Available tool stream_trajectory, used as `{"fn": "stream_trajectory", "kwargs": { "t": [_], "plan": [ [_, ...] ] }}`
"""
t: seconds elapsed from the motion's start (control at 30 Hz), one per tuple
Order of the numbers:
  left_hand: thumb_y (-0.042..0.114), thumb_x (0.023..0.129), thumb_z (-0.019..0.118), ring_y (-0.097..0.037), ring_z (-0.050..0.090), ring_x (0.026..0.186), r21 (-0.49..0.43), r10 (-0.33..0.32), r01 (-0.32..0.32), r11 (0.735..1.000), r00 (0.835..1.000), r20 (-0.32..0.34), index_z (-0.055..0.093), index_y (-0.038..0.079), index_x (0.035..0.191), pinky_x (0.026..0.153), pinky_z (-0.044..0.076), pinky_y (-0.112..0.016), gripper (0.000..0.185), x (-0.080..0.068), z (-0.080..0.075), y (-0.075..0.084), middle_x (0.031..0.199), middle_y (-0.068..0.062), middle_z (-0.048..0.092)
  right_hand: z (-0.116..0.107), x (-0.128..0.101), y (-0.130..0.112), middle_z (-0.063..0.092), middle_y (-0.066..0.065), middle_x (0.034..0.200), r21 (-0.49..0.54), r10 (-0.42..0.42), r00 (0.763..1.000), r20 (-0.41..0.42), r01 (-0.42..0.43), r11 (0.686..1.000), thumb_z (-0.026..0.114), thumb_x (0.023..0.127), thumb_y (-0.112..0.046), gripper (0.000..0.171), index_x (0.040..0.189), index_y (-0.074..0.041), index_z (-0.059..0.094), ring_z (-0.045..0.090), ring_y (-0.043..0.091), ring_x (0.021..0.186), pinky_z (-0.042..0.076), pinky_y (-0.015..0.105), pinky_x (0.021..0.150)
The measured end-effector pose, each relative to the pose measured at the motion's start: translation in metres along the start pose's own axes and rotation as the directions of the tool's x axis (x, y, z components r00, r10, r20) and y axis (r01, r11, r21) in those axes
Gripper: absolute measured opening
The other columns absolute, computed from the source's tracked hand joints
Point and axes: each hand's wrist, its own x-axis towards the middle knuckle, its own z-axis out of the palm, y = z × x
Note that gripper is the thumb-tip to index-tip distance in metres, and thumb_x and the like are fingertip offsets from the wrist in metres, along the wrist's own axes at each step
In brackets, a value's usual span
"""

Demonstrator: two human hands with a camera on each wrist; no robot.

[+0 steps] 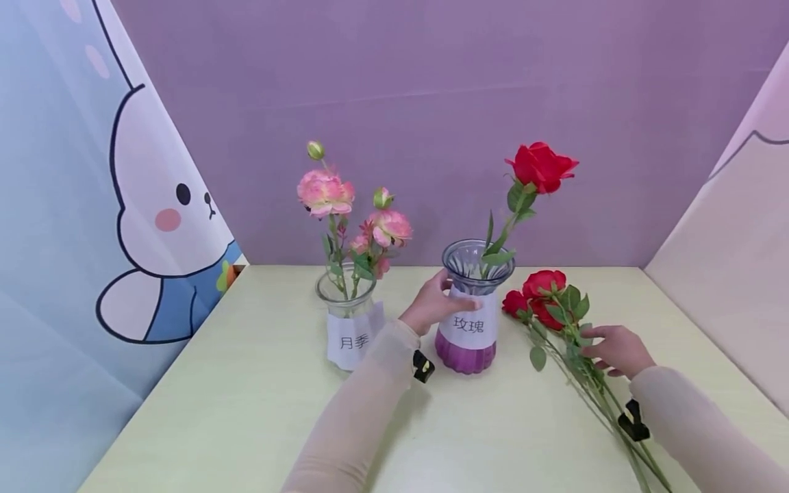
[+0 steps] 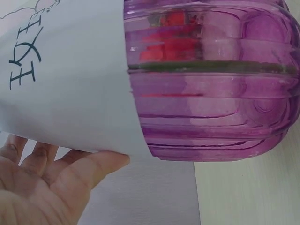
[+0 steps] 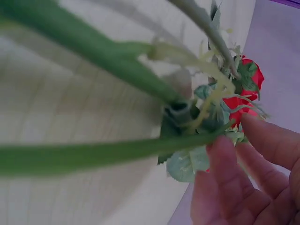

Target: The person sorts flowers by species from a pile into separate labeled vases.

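My left hand grips a ribbed glass vase around its neck, thumb across the white paper label. The vase is purple below and grey-blue at the rim; one red rose stands in it, leaning right. In the left wrist view the vase fills the right side, with my left hand under the label. My right hand reaches to several red roses lying on the table. In the right wrist view a finger of my right hand touches a green stem, with thumb and finger apart.
Left of my left hand stands a clear glass vase with a paper label and pink flowers. A purple backdrop rises behind the pale table. Cloth panels flank both sides, the left one printed with a cartoon rabbit.
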Motion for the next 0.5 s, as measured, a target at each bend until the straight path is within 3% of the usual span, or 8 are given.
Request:
{"fn": "stream_trajectory", "kwargs": {
  "t": [0.17,0.5],
  "plan": [
    [0.026,0.077,0.081,-0.031,0.053,0.117,0.005,0.005,-0.005,1.000,1.000,0.003,0.044,0.021,0.141,0.096,0.045,-0.051,0.074,0.0007,-0.0010,-0.0013,0.131,-0.008,0.053,0.0012,0.0047,-0.0022,0.066,0.018,0.091,-0.035,0.005,1.000,0.024,-0.005,0.999,0.065,0.085,-0.015,0.049,0.123,0.013,0.052,0.062,0.020,0.072,0.053,0.037,0.058],
    [0.027,0.077,0.081,-0.032,0.052,0.119,0.021,-0.008,0.008,1.000,1.000,-0.001,0.044,0.023,0.141,0.096,0.045,-0.053,0.074,0.0008,-0.0005,-0.0001,0.132,-0.008,0.053,0.0076,0.0069,-0.0040,0.065,0.013,0.086,0.108,0.067,0.996,0.051,-0.072,0.992,0.064,0.081,-0.004,0.052,0.126,0.015,0.047,0.062,0.021,0.069,0.055,0.041,0.061]
  ]
}}
